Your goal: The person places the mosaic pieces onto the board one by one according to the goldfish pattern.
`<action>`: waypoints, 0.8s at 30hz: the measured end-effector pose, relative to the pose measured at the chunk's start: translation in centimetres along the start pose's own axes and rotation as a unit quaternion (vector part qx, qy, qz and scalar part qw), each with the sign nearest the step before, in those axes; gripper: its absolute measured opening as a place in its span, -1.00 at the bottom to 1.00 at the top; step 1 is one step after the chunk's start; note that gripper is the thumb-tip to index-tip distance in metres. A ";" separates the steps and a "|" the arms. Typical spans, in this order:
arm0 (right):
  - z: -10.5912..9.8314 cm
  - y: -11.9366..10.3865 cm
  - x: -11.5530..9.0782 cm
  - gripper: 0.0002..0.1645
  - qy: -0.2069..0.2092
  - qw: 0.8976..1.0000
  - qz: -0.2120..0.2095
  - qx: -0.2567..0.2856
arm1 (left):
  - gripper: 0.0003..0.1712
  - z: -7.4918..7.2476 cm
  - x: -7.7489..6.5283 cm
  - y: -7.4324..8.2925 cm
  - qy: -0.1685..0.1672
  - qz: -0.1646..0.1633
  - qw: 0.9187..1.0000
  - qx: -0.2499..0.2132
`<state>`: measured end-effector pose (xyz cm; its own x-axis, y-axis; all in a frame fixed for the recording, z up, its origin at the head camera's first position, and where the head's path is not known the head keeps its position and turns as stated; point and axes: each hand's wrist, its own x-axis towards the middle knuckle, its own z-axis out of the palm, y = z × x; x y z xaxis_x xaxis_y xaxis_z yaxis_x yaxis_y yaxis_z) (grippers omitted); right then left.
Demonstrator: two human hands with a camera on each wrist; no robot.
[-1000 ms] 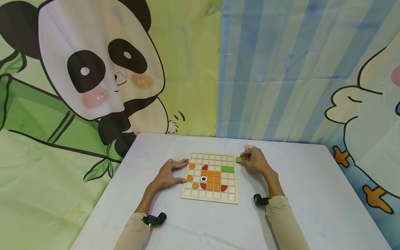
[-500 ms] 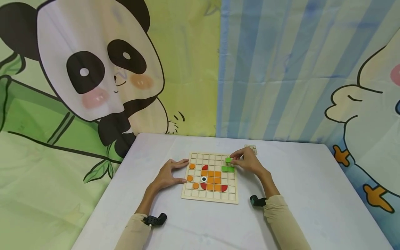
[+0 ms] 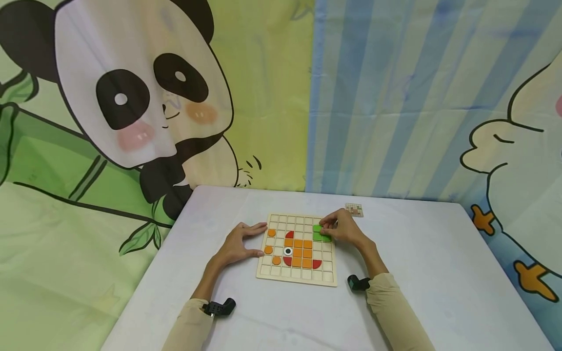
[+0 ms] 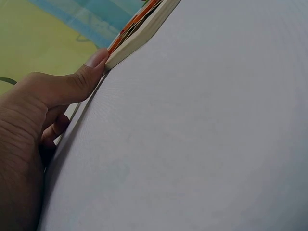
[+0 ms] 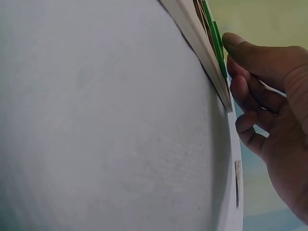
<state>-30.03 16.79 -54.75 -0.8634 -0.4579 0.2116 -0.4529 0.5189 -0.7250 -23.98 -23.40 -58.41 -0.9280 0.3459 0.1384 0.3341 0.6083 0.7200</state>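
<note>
A wooden grid board (image 3: 296,279) lies on the table. My left hand (image 3: 237,246) rests against its left edge, thumb and fingers spread; in the left wrist view the thumb (image 4: 82,84) touches the board's side. At the board's upper right, my right hand (image 3: 344,226) pinches a green square tile (image 3: 317,228), low over or in a cell just behind other green tiles (image 3: 317,237). The right fingertips partly cover it. In the right wrist view, the thumb (image 5: 245,48) is against the green tiles (image 5: 219,50). Whether the pinched tile is seated, I cannot tell.
On the board lie orange squares (image 3: 297,252), three red quarter-round tiles (image 3: 317,264), an eye tile (image 3: 288,251) and three orange round pieces (image 3: 276,260). A small patterned card (image 3: 354,210) lies behind the right hand on the white table (image 3: 281,317). Printed curtains hang behind.
My right hand has moved left from beyond the board's right edge, bringing the green tile over the board and down beside the other green ones. The left hand has stayed in place.
</note>
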 end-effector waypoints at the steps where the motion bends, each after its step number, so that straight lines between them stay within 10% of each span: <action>1: 0.0 0.0 0.0 -0.76 0.000 1.000 0.002 0.000 | 0.00 0.0 0.0 0.0 -0.001 -0.002 1.000 -0.001; 24: -0.8 -0.8 -0.8 -0.64 0.040 0.998 0.018 -0.037 | -0.01 0.0 0.3 -0.3 0.013 0.014 0.999 -0.040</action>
